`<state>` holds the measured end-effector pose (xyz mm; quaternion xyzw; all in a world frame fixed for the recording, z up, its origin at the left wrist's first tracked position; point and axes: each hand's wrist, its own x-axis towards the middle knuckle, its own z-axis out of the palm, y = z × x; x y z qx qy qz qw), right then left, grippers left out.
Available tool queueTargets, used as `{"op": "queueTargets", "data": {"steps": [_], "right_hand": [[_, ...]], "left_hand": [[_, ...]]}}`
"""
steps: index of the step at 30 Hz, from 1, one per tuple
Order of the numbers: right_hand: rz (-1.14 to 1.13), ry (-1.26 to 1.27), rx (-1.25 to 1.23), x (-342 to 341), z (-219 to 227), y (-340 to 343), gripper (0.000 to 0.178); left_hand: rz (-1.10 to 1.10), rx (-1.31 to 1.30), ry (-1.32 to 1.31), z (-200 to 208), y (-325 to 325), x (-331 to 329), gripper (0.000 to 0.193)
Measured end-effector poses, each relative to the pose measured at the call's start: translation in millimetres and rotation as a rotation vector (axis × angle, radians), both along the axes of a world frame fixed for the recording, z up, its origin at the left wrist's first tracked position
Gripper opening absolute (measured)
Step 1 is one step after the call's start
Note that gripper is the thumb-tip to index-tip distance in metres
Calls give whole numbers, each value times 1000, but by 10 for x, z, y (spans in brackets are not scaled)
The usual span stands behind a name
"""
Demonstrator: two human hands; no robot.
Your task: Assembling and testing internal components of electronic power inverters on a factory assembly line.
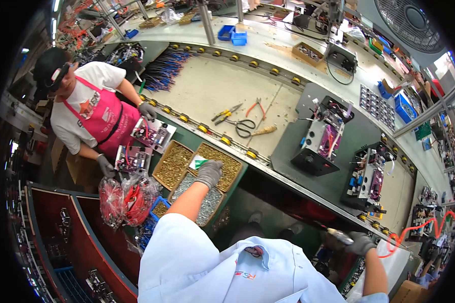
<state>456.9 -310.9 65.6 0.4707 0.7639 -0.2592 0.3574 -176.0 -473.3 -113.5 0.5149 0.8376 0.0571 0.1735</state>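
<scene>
though near box edge (223,190), left hand (210,174) clear above

A head-worn fisheye looks down, close over the wearer's shirt (187,267), and out across the conveyor (217,83).

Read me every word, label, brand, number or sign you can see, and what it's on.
I won't copy wording, but here is where it stands:
Light blue shirt: small red-orange lettering on the chest.
Pink apron: pale print, too small to read.
Green-and-white card by the left hand: cannot tell whether it bears text.
</scene>
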Motion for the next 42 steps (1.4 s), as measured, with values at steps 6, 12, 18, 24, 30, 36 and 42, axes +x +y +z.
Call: {"op": "queueTargets", "data": {"steps": [6, 12, 18, 24, 30, 36, 42], "right_hand": [[-18, 285, -44, -1150, -821, -593, 58], [-285, 566, -15, -1094, -176, -843, 55], [-615, 790, -95, -656, 212, -1015, 52], [-1090, 1033, -591, -280, 510, -1122, 51], [-1246, 1175, -700, 200, 435, -1146, 54], [-1362, 1275, -818, 559, 393, -1267, 63], [-1322, 1277, -757, 575, 543, -1198, 61]], "left_hand": [[31, -59, 41, -11, 64, -41, 15], [791, 584, -1461, 248, -321, -171, 14], [1039, 434, -1542, 81, -293, -252, 16], [891, 332, -1397, -183, -186, -279, 17], [1005, 276, -1393, -239, -431, -535, 8], [1055, 494, -1480, 292, -59, -6, 9], [424, 231, -1759, 1666, 684, 1499, 17]]}}
